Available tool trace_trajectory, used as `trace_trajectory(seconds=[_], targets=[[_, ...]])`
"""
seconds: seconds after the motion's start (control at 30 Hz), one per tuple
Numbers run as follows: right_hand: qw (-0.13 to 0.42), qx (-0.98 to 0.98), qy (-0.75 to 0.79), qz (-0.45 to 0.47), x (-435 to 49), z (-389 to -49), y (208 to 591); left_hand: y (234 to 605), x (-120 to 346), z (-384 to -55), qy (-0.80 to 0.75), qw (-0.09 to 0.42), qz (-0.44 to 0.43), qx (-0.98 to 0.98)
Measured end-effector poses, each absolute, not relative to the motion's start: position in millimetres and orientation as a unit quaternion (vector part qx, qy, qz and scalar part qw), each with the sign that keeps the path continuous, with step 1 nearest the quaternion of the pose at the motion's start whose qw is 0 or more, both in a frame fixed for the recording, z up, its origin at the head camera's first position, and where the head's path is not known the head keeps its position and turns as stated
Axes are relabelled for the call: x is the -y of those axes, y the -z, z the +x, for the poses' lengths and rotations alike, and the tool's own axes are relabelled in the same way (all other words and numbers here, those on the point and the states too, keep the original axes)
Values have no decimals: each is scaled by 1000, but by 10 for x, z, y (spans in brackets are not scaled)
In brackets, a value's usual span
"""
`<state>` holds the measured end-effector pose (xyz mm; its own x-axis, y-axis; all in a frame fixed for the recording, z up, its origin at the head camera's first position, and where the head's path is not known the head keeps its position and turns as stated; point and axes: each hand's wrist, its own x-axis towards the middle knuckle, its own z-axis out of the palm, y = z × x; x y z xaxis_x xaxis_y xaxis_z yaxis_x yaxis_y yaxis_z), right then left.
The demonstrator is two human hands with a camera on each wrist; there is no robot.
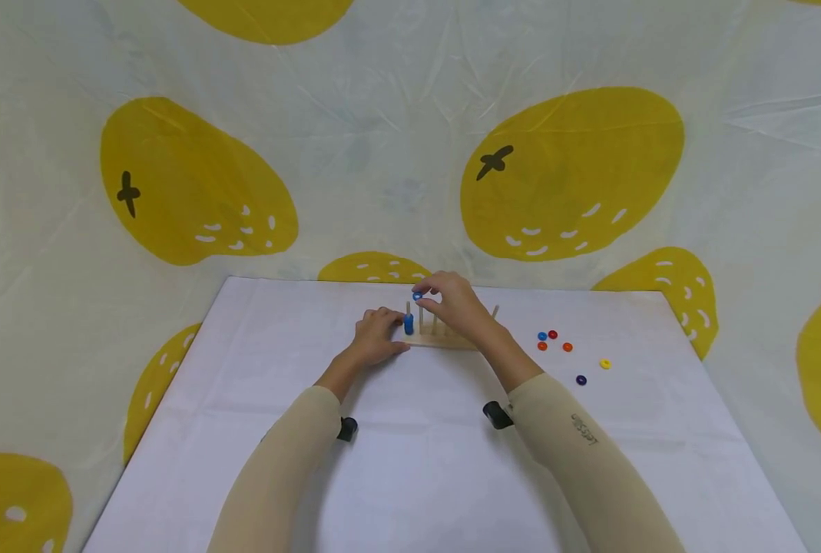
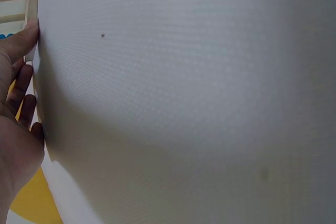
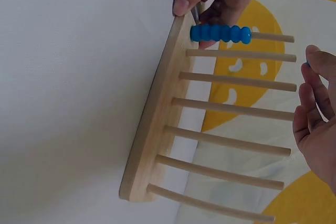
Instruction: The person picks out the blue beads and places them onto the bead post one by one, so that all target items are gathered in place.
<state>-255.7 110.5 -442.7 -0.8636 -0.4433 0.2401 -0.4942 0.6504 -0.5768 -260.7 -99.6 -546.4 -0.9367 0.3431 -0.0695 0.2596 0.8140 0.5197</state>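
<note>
A wooden peg board (image 3: 149, 129) with a row of upright pegs stands at the far middle of the table. Several blue rings (image 3: 220, 33) are stacked on its leftmost peg; the other pegs are bare in the right wrist view. My left hand (image 1: 374, 338) grips the board's left end, thumb along the front edge and fingers round behind. Between thumb and fingertip, my right hand (image 1: 455, 302) pinches a blue ring (image 1: 418, 296) above the peg tops, close to the left pegs. In the right wrist view, the fingers mostly hide that ring.
To the right of the board lie loose rings: a blue ring (image 1: 542, 336), a red ring (image 1: 553, 334), two orange ones, a yellow ring (image 1: 606, 364) and a dark ring (image 1: 581, 380). A white cloth covers the table (image 1: 410, 476). Behind it hangs a fruit-patterned curtain (image 1: 382, 153).
</note>
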Motion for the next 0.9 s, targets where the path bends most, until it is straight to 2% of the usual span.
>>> trace_trajectory(seconds=[0.9], targets=[[3, 911, -309, 272, -941, -2612, 4493, 5447, 995, -2604, -265, 88, 155, -948]])
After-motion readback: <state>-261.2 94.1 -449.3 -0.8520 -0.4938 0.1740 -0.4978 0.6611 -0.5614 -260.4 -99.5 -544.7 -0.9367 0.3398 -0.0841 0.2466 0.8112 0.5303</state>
